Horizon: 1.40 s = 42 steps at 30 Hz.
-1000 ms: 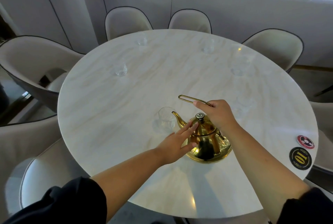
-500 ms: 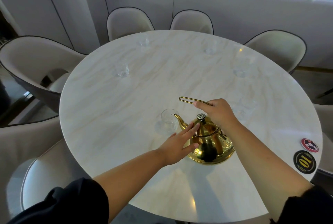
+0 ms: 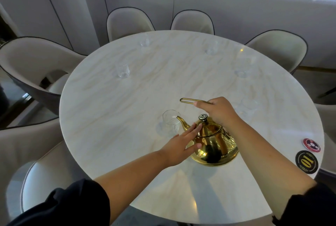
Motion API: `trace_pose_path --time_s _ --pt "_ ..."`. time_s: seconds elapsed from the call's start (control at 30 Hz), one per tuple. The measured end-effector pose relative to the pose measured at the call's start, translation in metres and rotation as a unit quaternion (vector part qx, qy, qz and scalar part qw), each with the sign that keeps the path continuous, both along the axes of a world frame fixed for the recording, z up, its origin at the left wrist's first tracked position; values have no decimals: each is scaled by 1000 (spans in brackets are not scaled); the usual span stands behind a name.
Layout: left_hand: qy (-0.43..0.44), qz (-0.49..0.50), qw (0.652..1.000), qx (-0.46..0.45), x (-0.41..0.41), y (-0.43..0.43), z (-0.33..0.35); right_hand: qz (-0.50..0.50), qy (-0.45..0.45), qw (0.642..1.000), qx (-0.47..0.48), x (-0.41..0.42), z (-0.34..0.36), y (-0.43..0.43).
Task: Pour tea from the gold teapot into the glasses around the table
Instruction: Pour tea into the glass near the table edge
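1. Step in hand: we judge this to be the pour into the first glass. The polished gold metal teapot (image 3: 214,145) sits at lower centre of the frame, over the round white marble table (image 3: 118,116). It looks tipped, and its curved spout (image 3: 182,122) meets the rim of the nearest clear glass tumbler (image 3: 170,123), just left of it. We cannot tell whether tea is running or how full that tumbler is.

2. Hands: the right hand (image 3: 221,113) is curled round the thin gold wire handle (image 3: 190,100) above the pot. The left hand (image 3: 180,143) lies flat with straight fingers against the pot's shoulder, below the lid knob (image 3: 203,117), and grasps nothing.

3. Next move, in our judgement: hold the tilt steady until the level suffices, then right the pot and carry it to the next glass. The far ones will call for a long reach or a walk round.

4. Count:
- Teapots: one.
- Glasses: six. Besides the nearest, these are upper left (image 3: 123,69), top left of centre (image 3: 144,40), top right of centre (image 3: 211,48), right (image 3: 243,67) and right of the hand (image 3: 249,105).
- Round discs at the right edge: two, one red (image 3: 311,145) and one black marked "10" (image 3: 307,161).
- Pale chairs: four whole backs. Others are cut by the frame, so we give no total.
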<state>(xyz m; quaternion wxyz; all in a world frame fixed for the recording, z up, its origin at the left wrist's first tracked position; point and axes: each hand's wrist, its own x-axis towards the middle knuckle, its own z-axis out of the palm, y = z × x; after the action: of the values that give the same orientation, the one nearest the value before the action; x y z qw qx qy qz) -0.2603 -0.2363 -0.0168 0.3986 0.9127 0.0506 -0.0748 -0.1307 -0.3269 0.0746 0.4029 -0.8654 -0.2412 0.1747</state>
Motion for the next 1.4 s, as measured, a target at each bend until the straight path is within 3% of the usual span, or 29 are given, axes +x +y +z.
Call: trace_pose_path --time_s 1.4 --pt "-4 12 999 -38 -4 -6 4 19 -2 998 -58 -5 12 6"
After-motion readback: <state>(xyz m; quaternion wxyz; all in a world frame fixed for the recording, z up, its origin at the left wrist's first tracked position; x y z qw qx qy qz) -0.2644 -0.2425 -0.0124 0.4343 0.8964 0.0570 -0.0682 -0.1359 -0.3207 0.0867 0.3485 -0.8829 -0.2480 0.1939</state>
